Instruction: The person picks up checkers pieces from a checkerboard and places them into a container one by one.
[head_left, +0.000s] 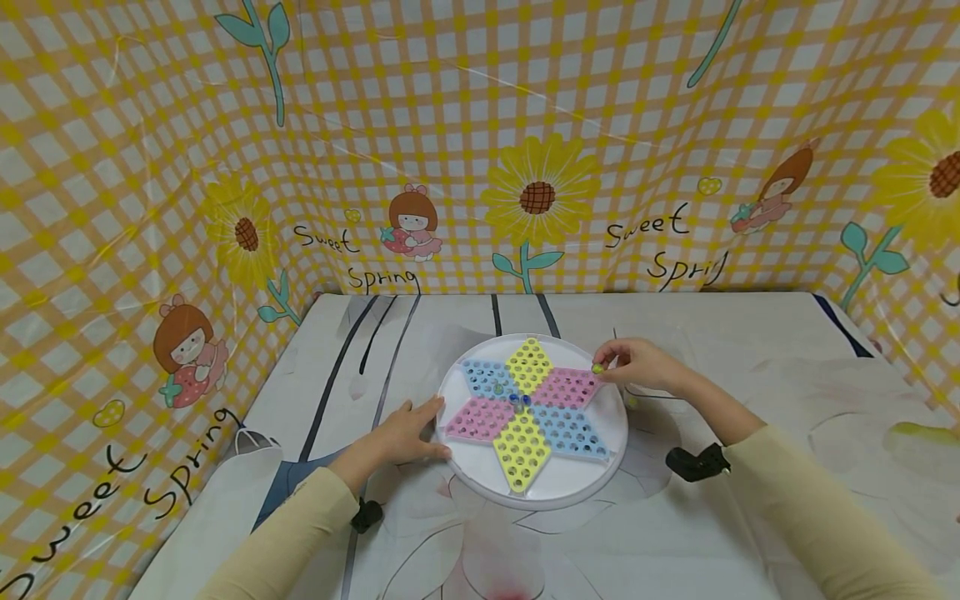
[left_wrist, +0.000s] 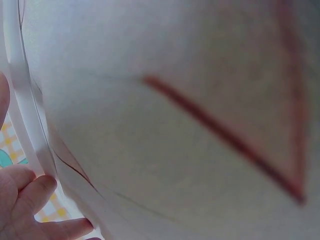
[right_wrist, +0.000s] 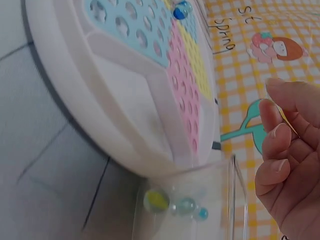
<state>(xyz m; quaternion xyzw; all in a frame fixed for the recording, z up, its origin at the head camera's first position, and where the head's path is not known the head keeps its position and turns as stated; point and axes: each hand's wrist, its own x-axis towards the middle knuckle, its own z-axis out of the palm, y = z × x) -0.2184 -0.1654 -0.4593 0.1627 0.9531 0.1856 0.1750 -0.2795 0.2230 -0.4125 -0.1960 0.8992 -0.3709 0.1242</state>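
Note:
A round white Chinese checkers board carries a star of yellow, pink and blue holed sections. Blue marbles sit at its centre, and a greenish marble lies in the upper left blue section. My left hand rests against the board's left rim, fingers spread. Over the outer end of the right pink section, my right hand pinches a yellow-green marble between thumb and fingertips. In the right wrist view, the curled fingers mostly hide that marble.
Beside the board's right rim stands a clear plastic box with several marbles in it. Both wrists bear a black device. A yellow checked cloth with sunflowers hangs round the white table.

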